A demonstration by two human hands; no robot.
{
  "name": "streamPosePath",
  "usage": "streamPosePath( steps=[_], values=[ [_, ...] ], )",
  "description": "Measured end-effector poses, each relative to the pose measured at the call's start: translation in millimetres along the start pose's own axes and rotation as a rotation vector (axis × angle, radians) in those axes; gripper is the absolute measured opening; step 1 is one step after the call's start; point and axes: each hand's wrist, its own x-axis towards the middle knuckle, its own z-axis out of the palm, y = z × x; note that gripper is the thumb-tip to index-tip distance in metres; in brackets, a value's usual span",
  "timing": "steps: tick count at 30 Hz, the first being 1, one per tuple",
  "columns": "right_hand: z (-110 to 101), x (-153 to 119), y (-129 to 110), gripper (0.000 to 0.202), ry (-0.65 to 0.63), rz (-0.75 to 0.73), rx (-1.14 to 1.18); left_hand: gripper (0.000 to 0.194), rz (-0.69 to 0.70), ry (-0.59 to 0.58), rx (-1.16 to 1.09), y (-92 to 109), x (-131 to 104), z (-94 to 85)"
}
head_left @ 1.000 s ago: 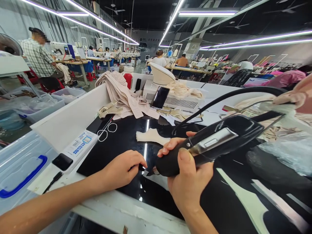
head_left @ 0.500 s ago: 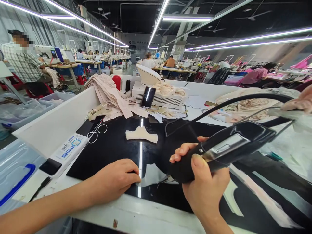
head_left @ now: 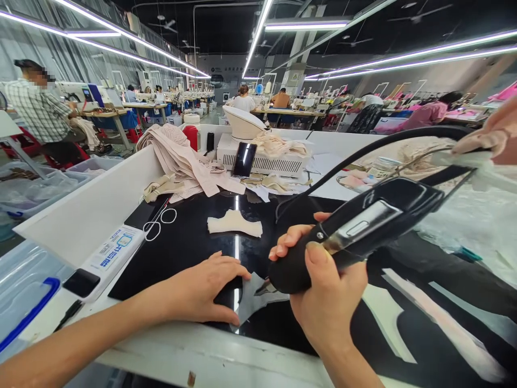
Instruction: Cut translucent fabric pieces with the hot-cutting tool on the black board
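Left hand (head_left: 205,288) has uncurled, thumb and fingers spread at the thin grey piece (head_left: 250,310) just right of it, right hand (head_left: 327,285) wraps black handheld tool (head_left: 363,226), tip (head_left: 264,288) now over piece, seemingly steadied for work.

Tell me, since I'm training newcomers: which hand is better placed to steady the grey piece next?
Probably the left hand: it is open at the grey piece's left edge, holding no tool. The right hand is wrapped around the black handheld tool.

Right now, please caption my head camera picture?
Right hand grips a black tool; left hand is beside a grey piece.
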Motion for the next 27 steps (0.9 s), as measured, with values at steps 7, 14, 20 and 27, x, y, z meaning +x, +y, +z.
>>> streamPosePath(
  steps=[7, 14, 20, 27],
  values=[
    [8.0, 4.4, 11.5, 0.037, -0.038, -0.016, 0.023, 0.07, 0.01, -0.026, -0.003, -11.4, 4.8, 2.8],
    [11.1, 10.9, 13.6, 0.037, 0.007, -0.03, 0.027, 0.072, 0.049, 0.005, -0.046, -13.5, 4.5, 1.4],
    [10.2, 8.9, 11.0, 0.035, -0.027, -0.047, 0.044, 0.064, 0.055, 0.002, -0.049, -11.5, 2.9, 2.9],
    [11.8, 7.2, 12.3, 0.039, -0.024, -0.014, 0.05, 0.067, 0.053, -0.016, -0.031, -11.9, 1.1, 3.1]
  ],
)
